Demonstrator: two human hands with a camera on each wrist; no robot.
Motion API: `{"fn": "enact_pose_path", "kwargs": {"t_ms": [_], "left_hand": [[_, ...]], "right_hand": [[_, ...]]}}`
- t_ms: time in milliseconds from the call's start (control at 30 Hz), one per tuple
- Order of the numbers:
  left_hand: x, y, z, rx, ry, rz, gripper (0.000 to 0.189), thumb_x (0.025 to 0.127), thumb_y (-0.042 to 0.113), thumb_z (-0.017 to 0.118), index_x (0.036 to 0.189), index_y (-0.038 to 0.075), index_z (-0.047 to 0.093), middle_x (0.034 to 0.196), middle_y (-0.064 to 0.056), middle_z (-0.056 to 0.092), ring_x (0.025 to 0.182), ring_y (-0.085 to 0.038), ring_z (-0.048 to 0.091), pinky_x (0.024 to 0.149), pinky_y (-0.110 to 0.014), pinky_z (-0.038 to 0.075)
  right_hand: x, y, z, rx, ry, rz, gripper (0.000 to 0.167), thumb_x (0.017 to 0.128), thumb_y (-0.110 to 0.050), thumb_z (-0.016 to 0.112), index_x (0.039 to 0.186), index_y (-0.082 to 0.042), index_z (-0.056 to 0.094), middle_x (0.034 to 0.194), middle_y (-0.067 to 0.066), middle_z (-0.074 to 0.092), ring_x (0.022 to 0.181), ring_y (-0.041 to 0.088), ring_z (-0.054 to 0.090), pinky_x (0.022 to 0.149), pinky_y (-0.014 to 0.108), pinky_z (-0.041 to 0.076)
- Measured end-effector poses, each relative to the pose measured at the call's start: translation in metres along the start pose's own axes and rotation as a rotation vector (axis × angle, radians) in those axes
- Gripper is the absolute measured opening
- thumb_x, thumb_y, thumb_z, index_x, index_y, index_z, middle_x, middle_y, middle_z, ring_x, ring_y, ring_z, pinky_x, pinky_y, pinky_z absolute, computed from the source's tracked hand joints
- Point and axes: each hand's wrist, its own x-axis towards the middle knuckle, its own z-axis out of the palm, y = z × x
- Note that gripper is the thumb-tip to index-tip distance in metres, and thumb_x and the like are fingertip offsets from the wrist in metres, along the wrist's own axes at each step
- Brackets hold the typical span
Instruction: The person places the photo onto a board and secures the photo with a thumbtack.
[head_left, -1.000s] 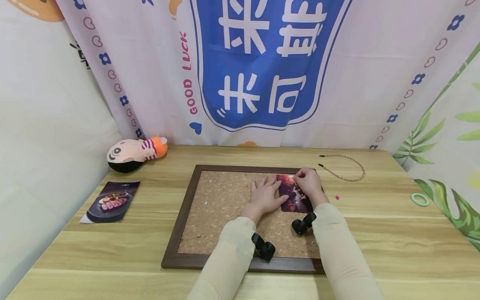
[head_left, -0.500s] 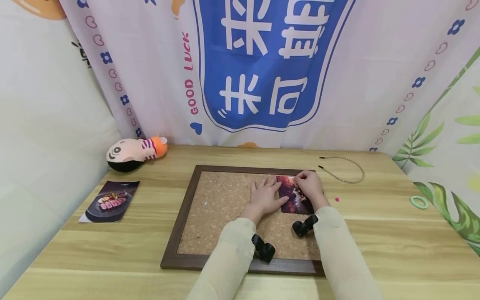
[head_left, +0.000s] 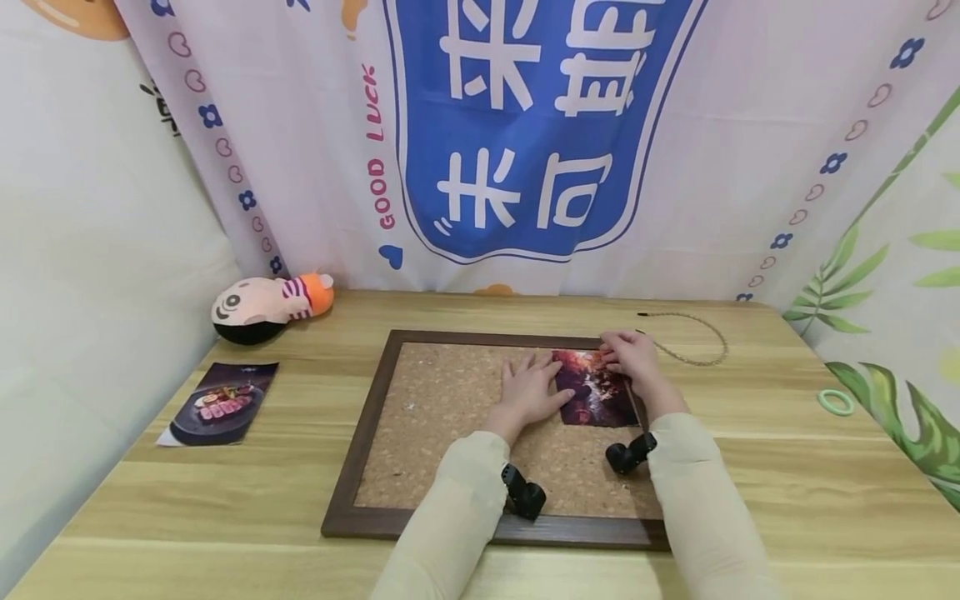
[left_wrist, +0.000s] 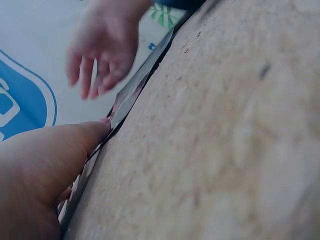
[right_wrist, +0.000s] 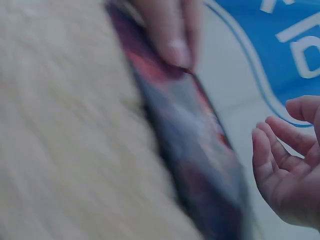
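A cork board (head_left: 450, 417) in a dark brown frame lies on the wooden table, a red and purple picture (head_left: 596, 400) at its upper right. My left hand (head_left: 528, 392) is spread on the cork, thumb and fingertips on the picture's left edge. In the left wrist view, that left hand (left_wrist: 45, 165) has its thumb on the sheet's edge. My right hand (head_left: 636, 367) is over the picture's upper right corner, partly covering it. The right wrist view shows this right hand (right_wrist: 292, 175) with loosely bent fingers, holding nothing, apart from the picture (right_wrist: 195, 145).
A second picture (head_left: 221, 404) of plated food lies left of the board. Behind it rests a plush doll (head_left: 273, 307). A thin headband (head_left: 701, 362) and a green ring (head_left: 836, 402) lie on the right. A printed cloth (head_left: 322, 167) hangs behind the table.
My right hand has left the picture's top edge and shifted right, its fingers loosening from their pinch. The small pink thing on the table is now hidden behind the right arm. My left hand stays put.
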Motion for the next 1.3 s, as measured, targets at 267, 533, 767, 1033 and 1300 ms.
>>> {"fn": "enact_pose_path", "kwargs": {"t_ms": [267,533,767,1033,1300], "left_hand": [[0.004,0.001,-0.001,-0.018,-0.023,-0.011,0.054,0.084,0.047,0.046,0.131,0.021,0.039,0.138,0.001,0.027,0.127,-0.024,0.013,0.095,-0.055,0.002],[0.005,-0.001,-0.002,-0.091,-0.033,-0.019,0.058,0.084,0.051,0.043,0.132,0.02,0.038,0.138,0.003,0.026,0.128,-0.021,0.009,0.096,-0.051,-0.003],[0.001,-0.008,-0.019,-0.18,-0.008,-0.037,0.055,0.086,0.042,0.046,0.132,0.013,0.037,0.137,-0.004,0.028,0.125,-0.026,0.019,0.097,-0.049,0.006],[-0.01,-0.053,-0.066,-0.309,0.055,-0.11,0.058,0.087,0.04,0.046,0.135,0.01,0.03,0.132,-0.008,0.037,0.119,-0.026,0.032,0.097,-0.049,0.014],[-0.04,-0.119,-0.108,-0.462,0.179,-0.219,0.06,0.088,0.037,0.046,0.136,0.009,0.026,0.137,-0.012,0.027,0.123,-0.029,0.023,0.097,-0.043,0.021]], "right_hand": [[0.023,0.024,-0.07,0.056,-0.069,-0.086,0.033,0.083,-0.031,0.057,0.103,-0.005,0.06,0.086,0.006,0.06,0.067,0.012,0.058,0.058,0.021,0.047],[-0.021,-0.008,-0.093,-0.221,-0.073,-0.15,0.048,0.087,-0.033,0.05,0.108,0.01,0.05,0.085,0.005,0.058,0.066,0.008,0.055,0.059,0.023,0.047],[-0.045,-0.013,-0.099,-0.386,-0.104,-0.147,0.045,0.09,-0.023,0.046,0.113,0.015,0.044,0.1,0.022,0.053,0.077,0.017,0.054,0.068,0.032,0.046],[-0.046,0.002,-0.106,-0.45,-0.122,-0.194,0.04,0.086,-0.016,0.053,0.11,0.016,0.047,0.104,0.027,0.052,0.076,0.002,0.05,0.065,0.029,0.045],[-0.053,0.013,-0.114,-0.533,-0.118,-0.178,0.038,0.085,-0.016,0.054,0.108,0.014,0.051,0.111,0.029,0.048,0.085,0.001,0.045,0.068,0.015,0.039]]}}
